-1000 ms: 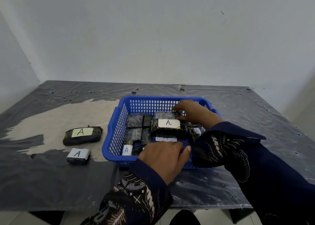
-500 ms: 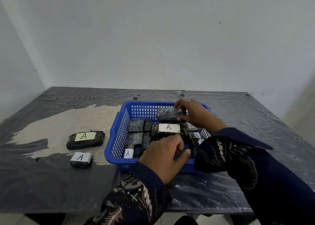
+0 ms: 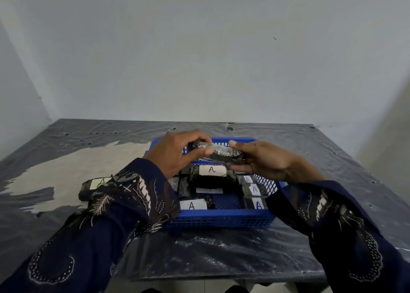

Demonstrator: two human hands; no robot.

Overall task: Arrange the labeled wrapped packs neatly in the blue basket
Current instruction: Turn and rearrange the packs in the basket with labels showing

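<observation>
A blue mesh basket [image 3: 224, 220] sits mid-table and holds several dark wrapped packs with white "A" labels, among them one in the middle [image 3: 211, 170] and one at the front [image 3: 192, 204]. Above the basket's far end, both hands hold one dark pack in clear wrap [image 3: 221, 153]. My left hand [image 3: 175, 154] grips its left end, and my right hand [image 3: 264, 159] grips its right end. This pack's label is out of sight. Another labeled pack [image 3: 97, 185] lies on the table left of the basket, partly behind my left sleeve.
The table [image 3: 332, 170] is covered in wrinkled dark plastic with a bare pale patch [image 3: 66, 166] at the left. White walls close off the back and left sides. My patterned dark sleeves cover the table's near edge.
My right hand lifted a pack out of the basket's far end and raised it. My left hand left the basket's front and came up to grip the same pack. The camera tilted up.
</observation>
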